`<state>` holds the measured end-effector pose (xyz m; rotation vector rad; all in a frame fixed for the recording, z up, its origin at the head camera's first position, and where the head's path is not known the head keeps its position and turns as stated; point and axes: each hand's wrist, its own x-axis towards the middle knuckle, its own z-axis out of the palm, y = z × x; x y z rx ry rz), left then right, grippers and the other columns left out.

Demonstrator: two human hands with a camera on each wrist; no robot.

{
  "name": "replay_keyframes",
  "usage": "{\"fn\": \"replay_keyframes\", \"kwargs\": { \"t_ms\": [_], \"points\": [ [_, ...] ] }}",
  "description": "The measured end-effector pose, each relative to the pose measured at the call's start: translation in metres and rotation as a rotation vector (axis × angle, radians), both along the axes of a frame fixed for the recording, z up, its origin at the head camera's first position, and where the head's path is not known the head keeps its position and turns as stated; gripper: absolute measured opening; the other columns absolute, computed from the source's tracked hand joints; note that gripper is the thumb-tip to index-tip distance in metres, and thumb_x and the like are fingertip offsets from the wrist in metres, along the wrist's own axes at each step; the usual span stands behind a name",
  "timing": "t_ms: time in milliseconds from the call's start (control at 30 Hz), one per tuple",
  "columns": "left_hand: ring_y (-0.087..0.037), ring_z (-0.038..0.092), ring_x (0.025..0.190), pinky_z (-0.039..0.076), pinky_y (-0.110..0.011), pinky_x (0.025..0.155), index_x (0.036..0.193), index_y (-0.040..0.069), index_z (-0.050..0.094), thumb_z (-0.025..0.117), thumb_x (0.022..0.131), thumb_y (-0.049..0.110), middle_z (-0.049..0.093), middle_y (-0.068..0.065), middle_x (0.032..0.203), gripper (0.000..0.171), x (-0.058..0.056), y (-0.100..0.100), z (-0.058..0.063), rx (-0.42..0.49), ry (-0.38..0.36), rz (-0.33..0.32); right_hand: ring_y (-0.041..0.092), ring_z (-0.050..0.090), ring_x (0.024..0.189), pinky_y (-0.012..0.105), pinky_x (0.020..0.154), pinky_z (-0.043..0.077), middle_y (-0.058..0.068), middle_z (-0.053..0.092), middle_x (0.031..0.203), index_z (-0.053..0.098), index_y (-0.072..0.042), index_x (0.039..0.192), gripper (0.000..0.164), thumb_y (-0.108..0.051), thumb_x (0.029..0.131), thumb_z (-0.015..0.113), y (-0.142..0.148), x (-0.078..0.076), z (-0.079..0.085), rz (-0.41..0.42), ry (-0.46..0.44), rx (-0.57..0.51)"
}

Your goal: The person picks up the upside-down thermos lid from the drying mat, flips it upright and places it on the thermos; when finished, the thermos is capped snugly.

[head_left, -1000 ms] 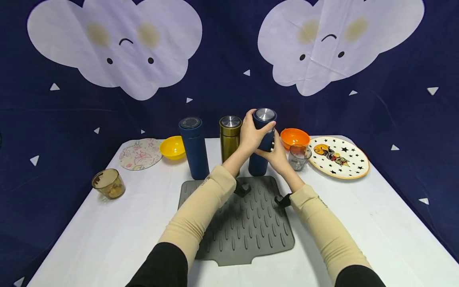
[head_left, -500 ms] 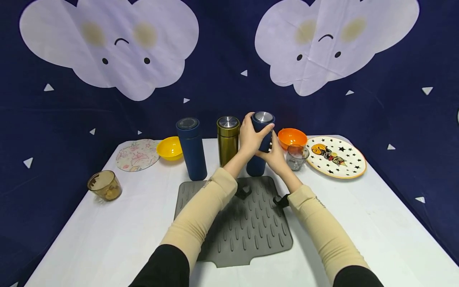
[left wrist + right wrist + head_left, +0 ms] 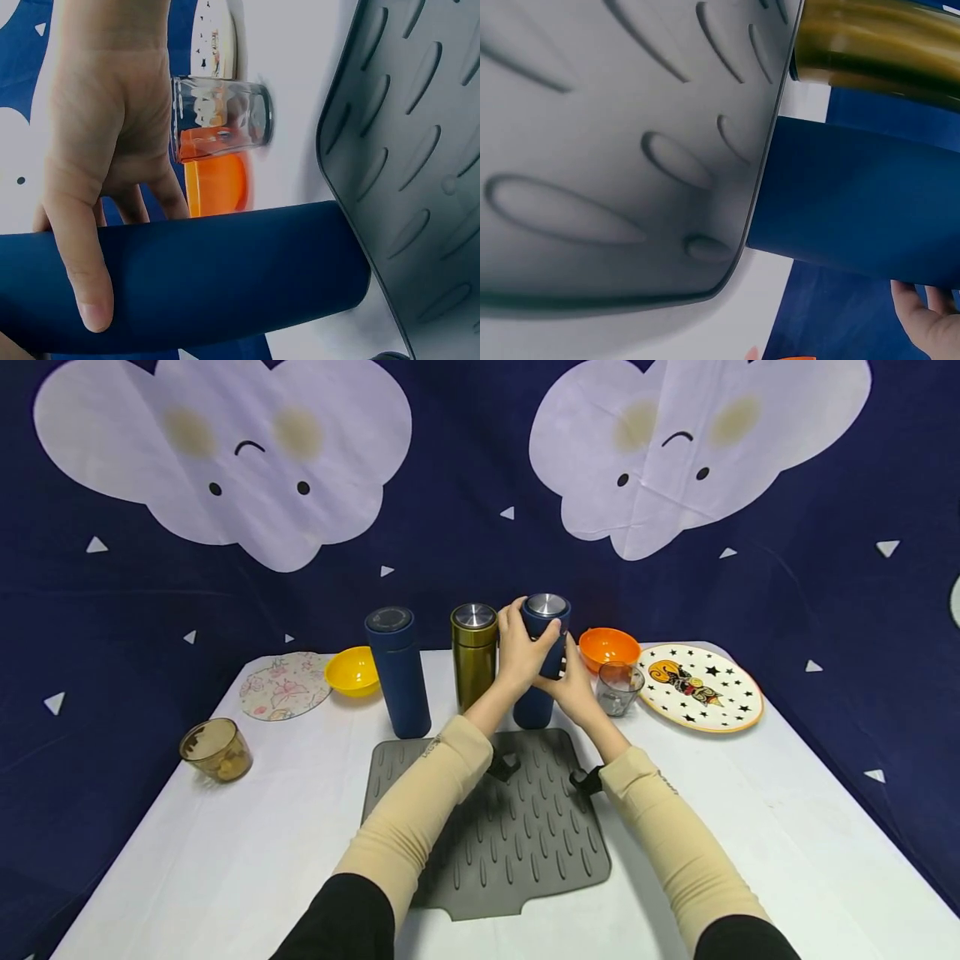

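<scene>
A blue thermos bottle (image 3: 535, 706) with a silvery lid stands upright behind the grey ridged mat (image 3: 525, 860). My left hand (image 3: 523, 647) grips its upper part, thumb across the near side. Lower down, my right hand (image 3: 573, 689) holds the same bottle from the right. In the left wrist view the right thumb (image 3: 90, 300) lies across the blue bottle's wall, and the other fingers pass behind. To the left stand a gold thermos bottle (image 3: 474, 660) and a second blue thermos bottle (image 3: 401, 685) with a dark lid.
At right are an orange bowl (image 3: 609, 647), a clear glass (image 3: 619, 689) and a star-patterned plate (image 3: 738, 702). At left are a yellow bowl (image 3: 352, 672), a floral plate (image 3: 285, 689) and an amber glass (image 3: 217, 752). A dark cloth backdrop (image 3: 450, 485) hangs behind the table.
The held bottle's lid sits slightly lower than a second ago. Both hands keep their hold on it. The head view has shifted a little, so everything appears farther left.
</scene>
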<state>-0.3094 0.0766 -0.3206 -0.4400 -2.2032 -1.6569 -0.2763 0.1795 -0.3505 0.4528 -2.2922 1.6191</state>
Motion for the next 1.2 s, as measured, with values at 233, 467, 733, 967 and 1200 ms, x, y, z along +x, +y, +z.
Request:
{"fn": "replay_keyframes", "kwargs": {
  "t_ms": [233,467,733,967,1200],
  "points": [
    [-0.03,0.044,0.115,0.041,-0.04,0.094,0.144,0.013,0.018,0.072,0.078,0.034,0.029,-0.016,0.134,0.087,-0.0008,0.002,-0.0015,-0.003,0.032,0.007,0.046,0.032,0.126,0.057,0.099,0.032,0.026,0.02,0.147,0.011,0.002,0.146,0.086,0.003,0.08,0.066,-0.0006,0.0018,0.0004,-0.009,-0.027,0.028],
    [-0.03,0.046,0.118,0.042,-0.039,0.095,0.142,0.011,0.018,0.063,0.081,0.028,0.039,-0.019,0.135,0.078,-0.0025,-0.0022,-0.0024,-0.004,0.048,-0.018,0.041,0.034,0.126,0.053,0.1,0.034,0.025,0.028,0.143,0.013,0.0,0.146,0.087,0.001,0.079,0.068,-0.0007,-0.0001,0.0003,0.005,0.008,0.018],
    [-0.026,0.047,0.114,0.041,-0.036,0.095,0.137,0.008,0.033,0.071,0.079,0.032,0.037,-0.014,0.133,0.074,-0.0035,0.0002,0.0008,-0.012,-0.026,0.013,0.044,0.033,0.127,0.054,0.1,0.033,0.024,0.02,0.147,0.008,0.0,0.147,0.089,-0.002,0.081,0.068,0.0001,0.0012,0.0016,0.0,-0.025,0.038],
    [-0.026,0.045,0.115,0.04,-0.035,0.096,0.14,0.007,0.032,0.071,0.078,0.029,0.037,-0.014,0.13,0.076,-0.0026,0.0005,0.0006,0.001,-0.01,0.023,0.043,0.032,0.127,0.054,0.101,0.032,0.024,0.019,0.148,0.007,0.0,0.147,0.089,-0.001,0.081,0.067,-0.0005,0.0023,0.0021,0.002,-0.019,0.042],
    [-0.027,0.05,0.112,0.042,-0.036,0.093,0.133,0.002,0.034,0.068,0.078,0.027,0.045,-0.017,0.129,0.069,-0.004,0.001,-0.0026,-0.002,0.021,0.023,0.044,0.034,0.126,0.054,0.099,0.034,0.024,0.021,0.147,0.008,0.0,0.147,0.089,0.001,0.08,0.067,0.0006,0.0014,0.0006,-0.006,-0.012,0.033]
  ]
}}
